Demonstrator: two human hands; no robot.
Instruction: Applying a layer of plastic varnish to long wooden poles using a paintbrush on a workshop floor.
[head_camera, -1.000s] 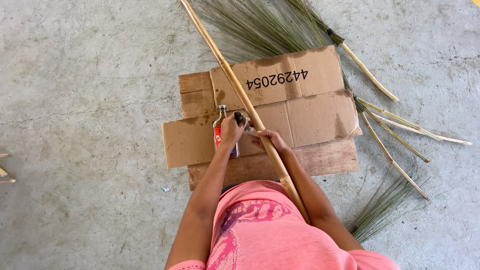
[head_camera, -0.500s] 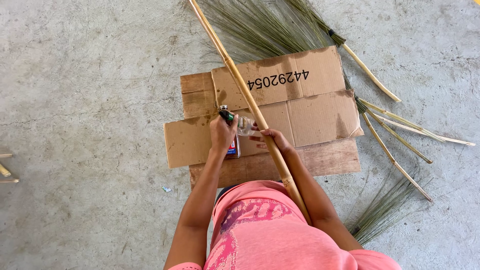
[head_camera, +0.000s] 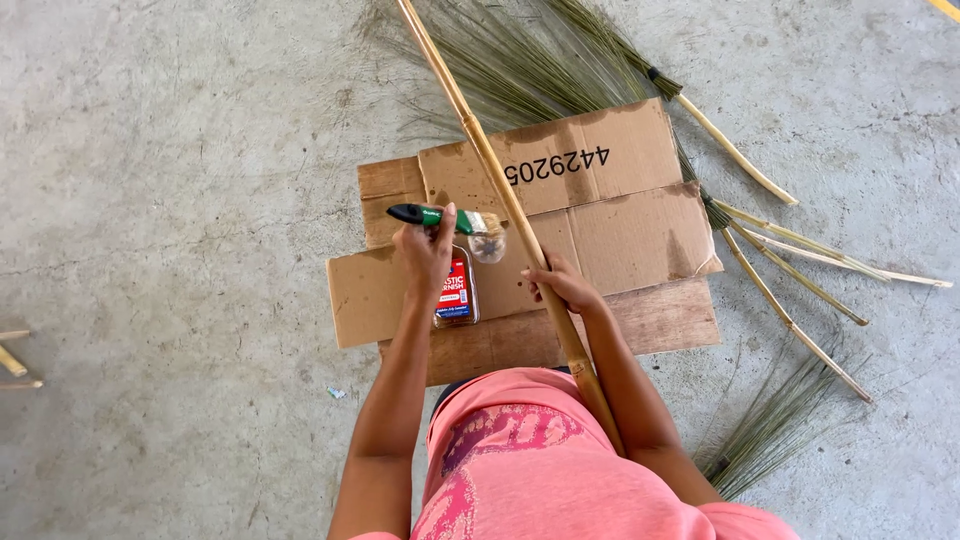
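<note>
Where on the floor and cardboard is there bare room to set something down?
Bare concrete floor left of the cardboard; bare cardboard right of the bamboo pole. Crowded: broom sticks at right, left hand with brush over the can.

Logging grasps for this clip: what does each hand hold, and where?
Left hand grips a paintbrush mid-handle; right hand holds the bamboo pole along its shaft.
</note>
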